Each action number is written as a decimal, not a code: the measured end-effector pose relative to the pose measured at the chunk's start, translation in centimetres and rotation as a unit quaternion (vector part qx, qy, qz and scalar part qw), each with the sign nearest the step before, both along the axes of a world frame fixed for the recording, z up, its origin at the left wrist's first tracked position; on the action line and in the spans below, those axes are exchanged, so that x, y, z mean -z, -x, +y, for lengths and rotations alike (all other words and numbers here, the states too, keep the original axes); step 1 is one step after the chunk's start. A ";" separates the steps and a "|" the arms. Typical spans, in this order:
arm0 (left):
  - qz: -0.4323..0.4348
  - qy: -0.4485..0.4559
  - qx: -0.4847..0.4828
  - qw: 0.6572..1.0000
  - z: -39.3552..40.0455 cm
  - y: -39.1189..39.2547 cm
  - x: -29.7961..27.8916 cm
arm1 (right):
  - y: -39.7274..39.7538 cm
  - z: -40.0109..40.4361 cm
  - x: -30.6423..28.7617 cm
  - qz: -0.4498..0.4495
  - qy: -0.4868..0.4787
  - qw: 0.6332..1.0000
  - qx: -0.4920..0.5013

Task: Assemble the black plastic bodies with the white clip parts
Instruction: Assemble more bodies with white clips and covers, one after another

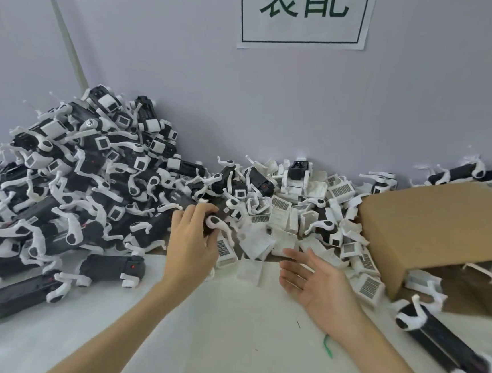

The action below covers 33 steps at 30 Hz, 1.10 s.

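Pale wall with a green-lettered paper sign (pixel 306 13); white surface (pixel 227 318) below, brown cardboard box (pixel 443 233) at right. Your left hand (pixel 192 241) curls round a black plastic body with a white clip end (pixel 216 224) at the foot of the large heap of black-and-white assembled units (pixel 69 185). Its long axis is hard to read (fingers cover it). Your right hand (pixel 316 281) is spread flat, palm up, holding nothing, and is the nearer hand to the loose white clip parts (pixel 277 221), which lie just ahead of its fingertips.

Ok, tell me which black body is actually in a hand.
The black body at the pile's right edge: the left hand grips it. The others lie untouched; the right hand is empty.
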State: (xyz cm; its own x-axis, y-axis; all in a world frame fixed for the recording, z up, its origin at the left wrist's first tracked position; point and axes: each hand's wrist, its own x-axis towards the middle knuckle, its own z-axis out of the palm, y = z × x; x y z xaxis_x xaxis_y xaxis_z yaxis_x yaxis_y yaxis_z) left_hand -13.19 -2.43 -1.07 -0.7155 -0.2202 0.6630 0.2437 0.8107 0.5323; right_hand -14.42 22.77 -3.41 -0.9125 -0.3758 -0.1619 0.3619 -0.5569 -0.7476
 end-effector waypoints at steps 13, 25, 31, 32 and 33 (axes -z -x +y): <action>-0.065 -0.126 0.234 0.962 4.8 -8.4 3.2 | -3.3 -0.6 -0.3 0.126 -0.343 0.931 0.009; -0.159 -0.322 0.255 0.898 4.6 -7.9 2.9 | -6.8 0.1 0.0 0.229 -0.264 0.930 0.113; -0.187 -0.339 0.332 0.860 3.4 -7.8 3.3 | -7.3 0.5 -0.2 0.260 -0.288 0.914 0.115; -0.193 -0.344 0.335 0.856 3.2 -7.8 3.3 | -7.3 0.4 -0.3 0.264 -0.292 0.911 0.121; -0.192 -0.348 0.335 0.855 3.1 -7.9 3.2 | -7.4 0.4 -0.3 0.268 -0.298 0.908 0.125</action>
